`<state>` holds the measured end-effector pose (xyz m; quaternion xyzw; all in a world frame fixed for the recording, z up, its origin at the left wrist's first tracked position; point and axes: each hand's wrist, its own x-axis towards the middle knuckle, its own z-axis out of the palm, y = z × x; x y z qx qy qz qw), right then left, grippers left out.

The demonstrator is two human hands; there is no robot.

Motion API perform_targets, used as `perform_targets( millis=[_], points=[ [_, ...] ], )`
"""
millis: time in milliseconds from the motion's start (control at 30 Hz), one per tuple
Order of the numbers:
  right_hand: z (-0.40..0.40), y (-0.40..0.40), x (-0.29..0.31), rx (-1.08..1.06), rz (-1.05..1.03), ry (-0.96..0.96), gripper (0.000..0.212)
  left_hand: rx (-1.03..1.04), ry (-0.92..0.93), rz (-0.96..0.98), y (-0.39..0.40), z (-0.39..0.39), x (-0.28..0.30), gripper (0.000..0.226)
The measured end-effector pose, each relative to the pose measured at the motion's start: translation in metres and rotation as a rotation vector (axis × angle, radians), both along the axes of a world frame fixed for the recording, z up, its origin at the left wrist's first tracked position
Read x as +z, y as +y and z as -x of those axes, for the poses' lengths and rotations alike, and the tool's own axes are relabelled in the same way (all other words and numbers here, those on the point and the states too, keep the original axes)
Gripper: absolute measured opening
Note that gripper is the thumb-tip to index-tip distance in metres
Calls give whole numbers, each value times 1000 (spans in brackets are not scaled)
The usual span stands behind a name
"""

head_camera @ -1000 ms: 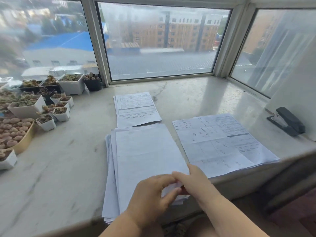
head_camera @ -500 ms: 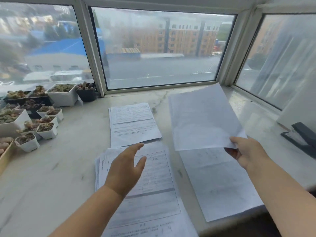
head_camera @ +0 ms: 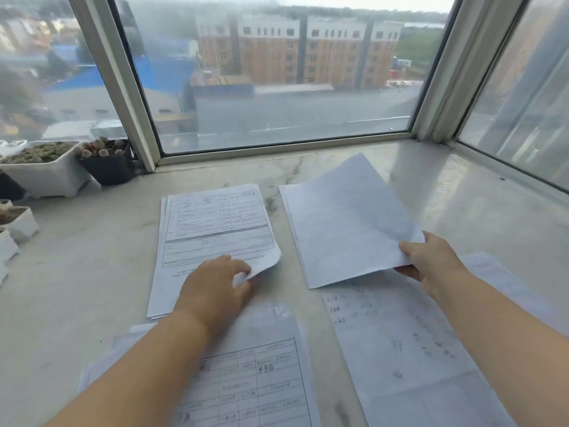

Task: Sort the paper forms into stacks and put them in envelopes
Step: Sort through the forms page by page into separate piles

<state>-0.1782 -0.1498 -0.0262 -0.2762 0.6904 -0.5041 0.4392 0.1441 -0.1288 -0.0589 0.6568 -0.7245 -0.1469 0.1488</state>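
White loose sheet [head_camera: 348, 223] is pinched at its near corner by your right hand [head_camera: 431, 260], long axis toward 12 o'clock. The far stack [head_camera: 212, 229] at 9 o'clock has its corner lifted by your left hand [head_camera: 215, 285].

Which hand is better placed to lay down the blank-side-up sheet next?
Right. The right hand already pinches the blank-side-up sheet by its near corner. The left hand is busy lifting the far-left stack's corner.

two bare forearms, no sleeves; no rings
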Motion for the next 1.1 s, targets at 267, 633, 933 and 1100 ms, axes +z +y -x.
perform_targets(
  millis=[267,633,933,1100],
  points=[
    [-19,-24,-14,110,3,17,26,287,479,311,6,-10,-12,35],
    [-85,-22,-14,631,-10,-141,50,87,524,442,-2,0,-7,27],
    [-73,-39,-6,501,-169,-169,29,-101,256,237,-4,15,-12,23],
    [-72,-44,-6,542,-235,-130,28,-73,236,285,-2,15,-13,15]
  ],
)
